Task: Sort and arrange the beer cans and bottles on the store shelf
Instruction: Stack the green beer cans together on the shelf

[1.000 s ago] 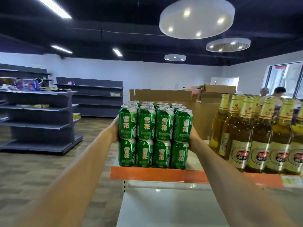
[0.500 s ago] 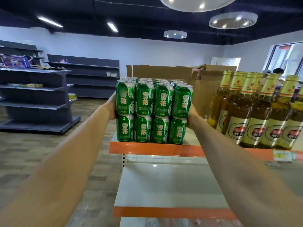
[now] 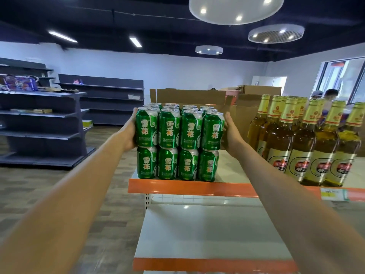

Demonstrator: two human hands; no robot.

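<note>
At the far left stand dark shelving units (image 3: 39, 131), well apart from us across the wooden floor. Our left hand (image 3: 129, 133) lies flat against the left side of the green beer cans (image 3: 178, 143), at the upper tier, fingers straight and reaching back along the cans; the thumb is hidden, so we cannot tell how it lies. The cans form a block two tiers high, four across the front with more rows behind, standing at the left end of the top shelf (image 3: 187, 187), just behind its orange front edge. The front can at the upper right sits slightly out past the one below it. Our right hand (image 3: 230, 135) presses its palm to the right side of that same upper tier, fingers extended. Cardboard boxes (image 3: 197, 97) rise behind the cans. To the right, apart from the cans, amber beer bottles (image 3: 308, 145) with gold foil necks stand upright in rows on the same shelf. Below it juts a white lower shelf (image 3: 207, 234).
</note>
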